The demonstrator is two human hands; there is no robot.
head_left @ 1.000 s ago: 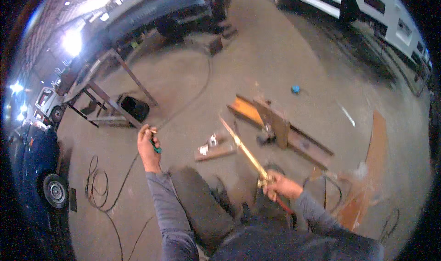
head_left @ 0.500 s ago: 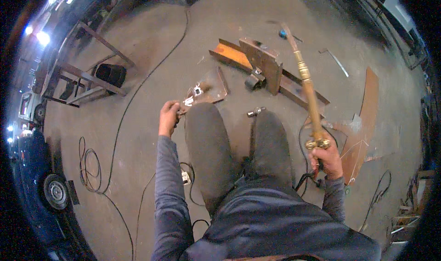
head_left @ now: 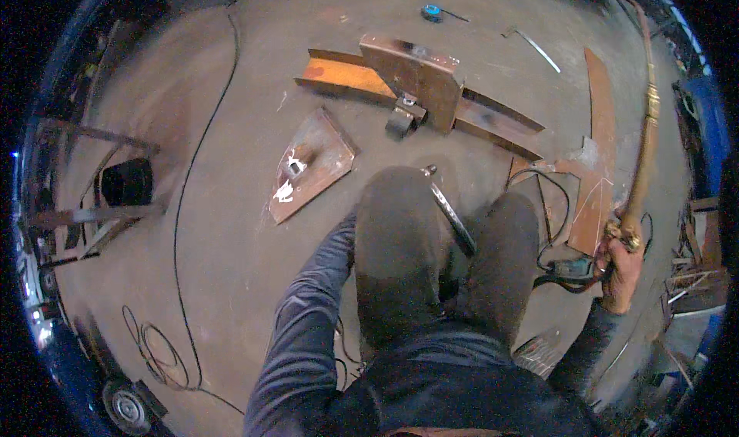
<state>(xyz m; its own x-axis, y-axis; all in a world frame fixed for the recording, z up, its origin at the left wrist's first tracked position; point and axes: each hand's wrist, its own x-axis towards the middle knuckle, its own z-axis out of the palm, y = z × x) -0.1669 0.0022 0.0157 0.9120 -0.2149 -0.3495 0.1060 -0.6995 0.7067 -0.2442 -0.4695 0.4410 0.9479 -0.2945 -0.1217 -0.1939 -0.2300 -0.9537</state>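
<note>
Torch (head_left: 643,156), one: out to your right, fingers of your right hand (head_left: 622,275) wrapped by its valves (head_left: 625,233), likely keeping it clear of your legs (head_left: 400,214). Left hand (leg-hidden): fingers, cannot tell.

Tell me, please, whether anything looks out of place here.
The black cable at lower left lies in loose, uneven loops on the floor; white patches stand out on the brown metal plate.
</note>
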